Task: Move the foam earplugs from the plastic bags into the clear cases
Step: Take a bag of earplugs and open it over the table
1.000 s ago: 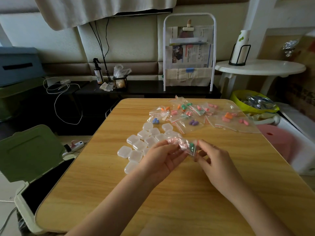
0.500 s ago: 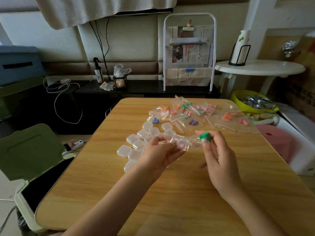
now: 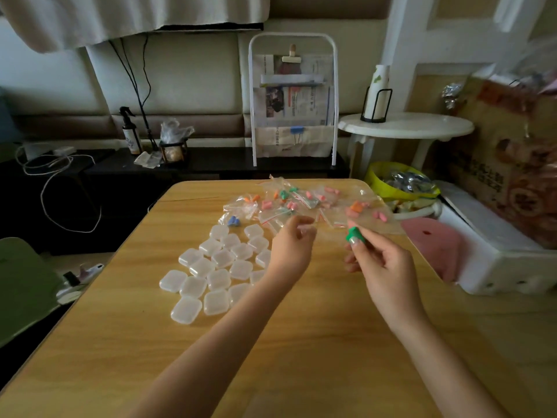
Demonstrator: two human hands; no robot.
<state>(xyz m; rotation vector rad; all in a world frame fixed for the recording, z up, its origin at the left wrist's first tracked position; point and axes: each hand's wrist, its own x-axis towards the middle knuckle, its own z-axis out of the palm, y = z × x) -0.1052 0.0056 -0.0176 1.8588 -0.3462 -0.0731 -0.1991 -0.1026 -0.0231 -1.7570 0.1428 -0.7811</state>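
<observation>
Covering several clear cases [image 3: 223,257] at the right edge of the cluster, mid-frame, with the left hand [image 3: 291,245]. Blurring whatever thin plastic is pinched at its fingertips, too faint to tell. Hiding most of the green earplug [image 3: 352,234] inside the right hand [image 3: 381,267]. Running off the lower frame edge: both forearms and the worktop [image 3: 316,342]. Overlapping, upper centre: plastic bags [image 3: 301,203], count unreadable.

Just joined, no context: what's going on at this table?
A person is unpacking foam earplugs. The right hand pinches green earplugs above the wooden table. The left hand holds what looks like a clear, emptied bag, too faint to be sure. Closed clear cases sit in a cluster at left; more filled bags lie beyond.
</observation>
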